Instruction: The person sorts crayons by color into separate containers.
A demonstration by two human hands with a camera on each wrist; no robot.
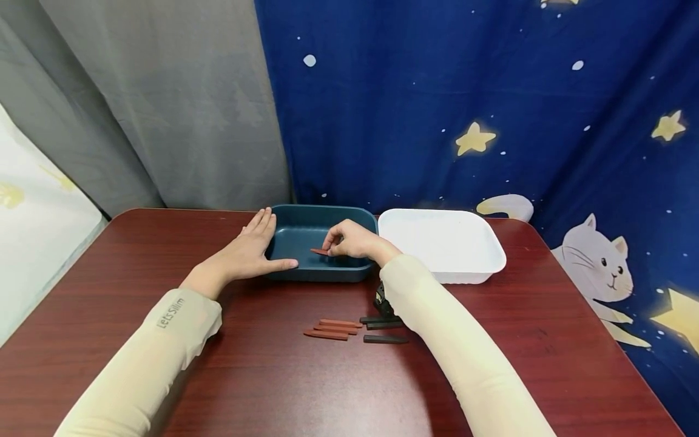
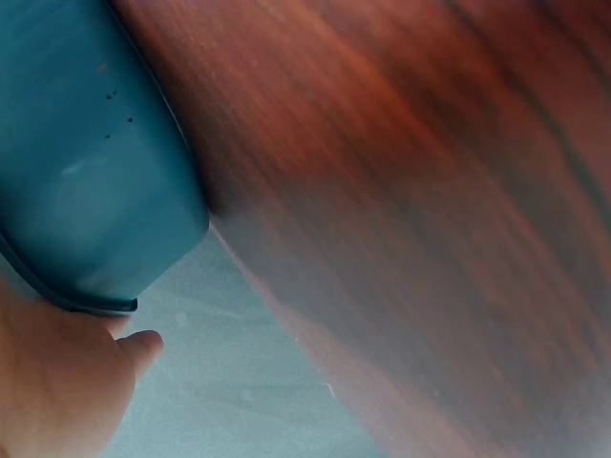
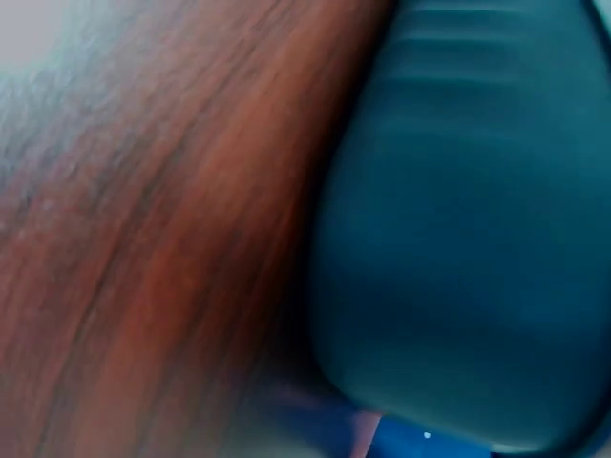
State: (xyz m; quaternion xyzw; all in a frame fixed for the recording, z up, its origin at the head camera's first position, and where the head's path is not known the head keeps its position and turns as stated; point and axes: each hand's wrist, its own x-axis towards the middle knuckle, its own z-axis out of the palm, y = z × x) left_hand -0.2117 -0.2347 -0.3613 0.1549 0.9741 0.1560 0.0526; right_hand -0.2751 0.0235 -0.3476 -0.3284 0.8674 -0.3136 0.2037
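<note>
A dark teal tray (image 1: 317,276) stands near the far edge of the table. My left hand (image 1: 248,246) lies against its left end, fingers straight, with the thumb along the front rim. In the left wrist view, part of that hand (image 2: 57,382) shows at the tray's corner. Inside the tray, my right hand (image 1: 352,240) pinches a red-brown pointed stick (image 1: 319,251), like a crayon, between thumb and fingers. The right wrist view shows the tray's outer wall (image 3: 458,239), blurred. In front of the tray lie several red-brown sticks (image 1: 326,334) and black sticks (image 1: 386,339).
A white tray (image 1: 442,243) stands just right of the teal one, close against it. A black wrist camera (image 1: 384,300) shows beside the right sleeve. Behind the wooden table (image 1: 262,376) hang a grey curtain (image 1: 207,121) and a blue starry curtain (image 1: 393,121).
</note>
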